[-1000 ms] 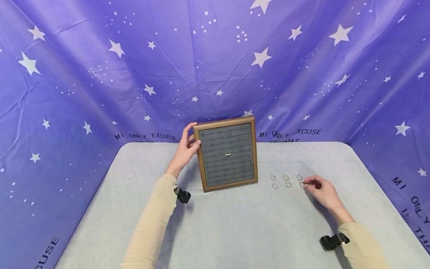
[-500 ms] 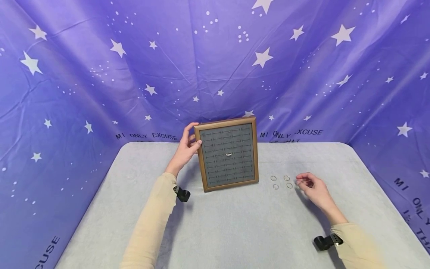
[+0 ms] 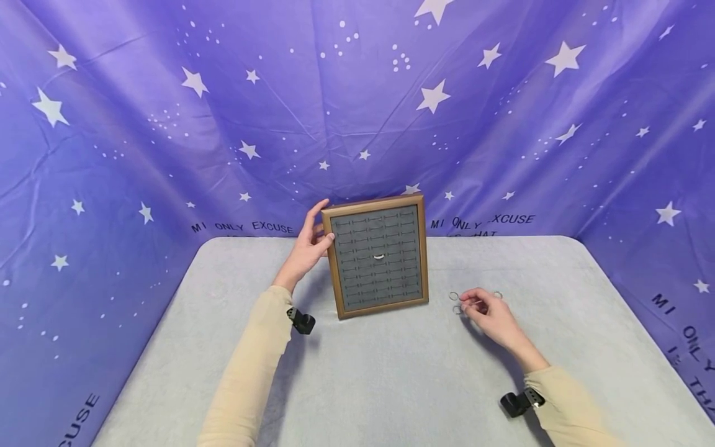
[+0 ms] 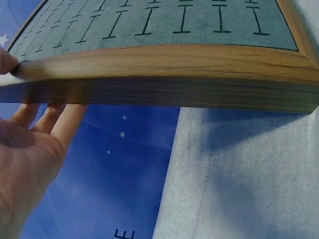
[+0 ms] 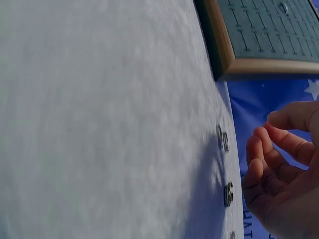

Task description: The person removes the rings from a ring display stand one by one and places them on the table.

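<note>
My left hand [image 3: 306, 248] holds a wood-framed ring display case [image 3: 329, 273] upright by its left edge, thumb on the front and fingers behind. Its grey slotted padding [image 3: 391, 282] bears one silvery ring [image 3: 378, 256] near the middle. To the right, my right hand [image 3: 494, 318] hovers low over several thin rings on the table, fingers loosely curled. Nothing shows between its fingertips in the right wrist view. Two rings, the back-left ring [image 3: 454, 296] and the front-left ring [image 3: 457, 310], lie by these fingertips. Another ring [image 3: 498, 295] peeks out behind the hand, which hides others.
A pale grey cloth covers the table [image 3: 380, 385]. Behind it and at both sides hangs a purple curtain [image 3: 335, 93] with white stars and lettering. A black wrist camera [image 3: 301, 321] sits on the left sleeve, another black camera [image 3: 519, 403] on the right one.
My right hand has moved left from the rightmost rings, across the middle ones, to the left pair. My left hand and the display case have stayed in place.
</note>
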The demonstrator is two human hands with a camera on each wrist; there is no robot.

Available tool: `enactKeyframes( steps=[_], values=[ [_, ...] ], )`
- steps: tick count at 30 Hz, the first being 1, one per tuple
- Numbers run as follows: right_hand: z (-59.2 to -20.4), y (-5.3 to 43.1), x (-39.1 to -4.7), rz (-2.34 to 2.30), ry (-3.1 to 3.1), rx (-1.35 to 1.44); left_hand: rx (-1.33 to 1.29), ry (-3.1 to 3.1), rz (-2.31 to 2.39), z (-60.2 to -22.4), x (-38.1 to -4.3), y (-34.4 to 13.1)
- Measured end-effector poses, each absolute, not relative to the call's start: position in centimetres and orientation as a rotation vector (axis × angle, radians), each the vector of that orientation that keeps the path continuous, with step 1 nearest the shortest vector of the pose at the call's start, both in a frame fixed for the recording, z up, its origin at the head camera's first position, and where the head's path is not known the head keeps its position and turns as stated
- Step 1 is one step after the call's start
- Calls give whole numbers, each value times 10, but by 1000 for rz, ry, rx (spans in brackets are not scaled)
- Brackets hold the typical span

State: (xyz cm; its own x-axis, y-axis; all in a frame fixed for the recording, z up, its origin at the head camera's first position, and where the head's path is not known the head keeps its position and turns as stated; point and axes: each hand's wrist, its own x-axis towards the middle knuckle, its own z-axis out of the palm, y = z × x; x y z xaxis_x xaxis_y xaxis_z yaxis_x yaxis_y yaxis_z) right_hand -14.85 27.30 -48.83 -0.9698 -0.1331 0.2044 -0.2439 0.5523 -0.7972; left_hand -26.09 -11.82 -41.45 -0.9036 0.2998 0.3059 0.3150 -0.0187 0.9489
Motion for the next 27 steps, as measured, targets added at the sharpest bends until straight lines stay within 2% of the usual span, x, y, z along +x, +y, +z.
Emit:
enactKeyframes(
  steps=[11, 18, 27],
  values=[
    [-484, 248, -151, 1477, -2673, 348, -695, -2181, -2122, -412, -265, -122],
    [-477, 228, -160, 1490, -2674, 382, -667, -2237, -1966, -382, -250, -120],
    [-455, 198, -175, 1525, -2634, 478, -681, -2152, -2115, -403, -266, -122]
  ],
)
